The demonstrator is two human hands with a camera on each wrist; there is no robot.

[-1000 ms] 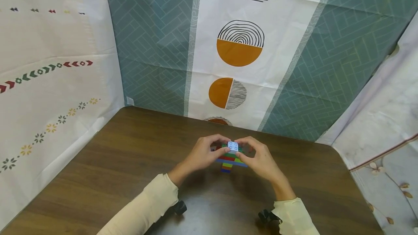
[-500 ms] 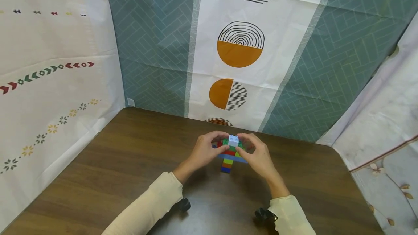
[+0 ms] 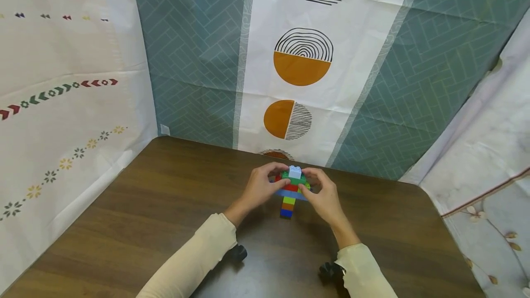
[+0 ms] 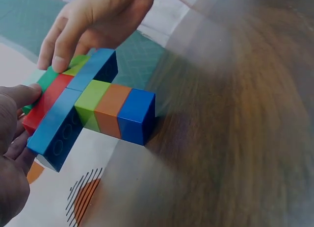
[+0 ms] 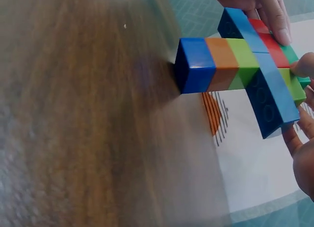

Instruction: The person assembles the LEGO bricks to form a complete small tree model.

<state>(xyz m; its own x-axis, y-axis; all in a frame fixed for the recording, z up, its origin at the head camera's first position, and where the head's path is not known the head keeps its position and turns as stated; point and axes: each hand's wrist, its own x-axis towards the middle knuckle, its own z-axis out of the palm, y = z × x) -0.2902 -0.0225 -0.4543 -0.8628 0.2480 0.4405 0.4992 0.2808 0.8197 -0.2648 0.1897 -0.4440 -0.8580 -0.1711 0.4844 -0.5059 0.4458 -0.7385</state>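
Note:
Both hands hold a model of toy building bricks (image 3: 291,188) between them. Its narrow stem is a dark blue brick (image 4: 137,116) at the bottom, then an orange brick (image 4: 113,109) and a lime brick (image 5: 241,64). Across the stem lies a wide layer of lighter blue bricks (image 5: 270,85), with red, lime and green bricks above. A pale blue brick (image 3: 295,172) tops the model. My left hand (image 3: 263,183) grips the left side, thumb near the red and green bricks. My right hand (image 3: 327,194) grips the right side, thumb near the lime brick. The stem's foot appears to rest on the table.
A brown wooden table (image 3: 165,215) lies under the model. Behind it hangs a patterned cloth (image 3: 198,59), with white cloths at the left and right. A dark strap-on device (image 3: 329,271) is at each wrist.
The top of the model has tipped away from me while its foot stays in place. Both hands have shifted slightly with it, keeping their grip, and more of the upper bricks' front shows.

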